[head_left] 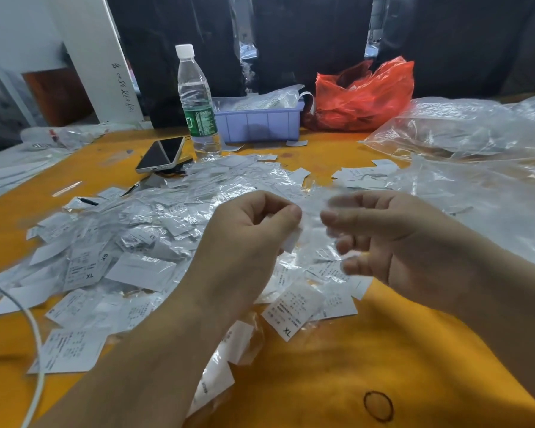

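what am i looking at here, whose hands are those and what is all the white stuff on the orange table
There is no machine here: one camera worn on a person's head looks forward and down at their two bare hands. The left hand pinches a small white label between thumb and fingers. The right hand is blurred, so whether it grips anything is unclear. On the orange table lies a pile of size labels, many in small clear bags. Behind it are a water bottle, a phone, a purple bin and a red plastic bag. A white cable runs at the left.
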A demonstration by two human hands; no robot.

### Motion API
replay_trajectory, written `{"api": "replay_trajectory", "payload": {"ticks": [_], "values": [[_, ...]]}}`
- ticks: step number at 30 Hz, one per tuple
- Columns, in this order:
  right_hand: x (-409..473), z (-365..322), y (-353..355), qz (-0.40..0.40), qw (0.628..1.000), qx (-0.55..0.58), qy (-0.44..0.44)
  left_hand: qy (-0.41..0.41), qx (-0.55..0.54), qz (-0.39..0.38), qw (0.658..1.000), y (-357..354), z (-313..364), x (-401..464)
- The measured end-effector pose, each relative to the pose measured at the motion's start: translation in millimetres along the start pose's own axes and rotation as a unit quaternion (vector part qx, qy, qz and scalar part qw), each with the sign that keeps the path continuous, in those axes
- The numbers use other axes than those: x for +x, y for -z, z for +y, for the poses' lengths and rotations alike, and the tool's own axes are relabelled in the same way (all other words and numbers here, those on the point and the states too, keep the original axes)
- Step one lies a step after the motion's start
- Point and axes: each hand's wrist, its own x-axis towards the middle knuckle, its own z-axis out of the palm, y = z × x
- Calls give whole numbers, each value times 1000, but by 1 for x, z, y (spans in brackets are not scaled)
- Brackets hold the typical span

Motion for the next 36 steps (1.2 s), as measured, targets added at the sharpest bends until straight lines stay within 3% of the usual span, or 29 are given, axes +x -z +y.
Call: {"api": "replay_trajectory", "payload": {"ticks": [4,12,16,22,29,36], "values": [[-4,6,-5,-58,998,22,-22,-25,1,10,1000,0,0,-2],[1,3,1,66,996,62,9,-18,-11,-54,998,-2,0,-1],[1,0,3,69,994,85,15,-2,17,-49,999,-2,0,-1],[2,0,3,97,992,74,36,-11,24,-57,998,0,0,-1],[2,0,1,90,992,41,77,25,45,-130,990,-5,2,-3],[0,4,2,92,986,-50,132,17,61,-137,989,-4,5,-6]]}}
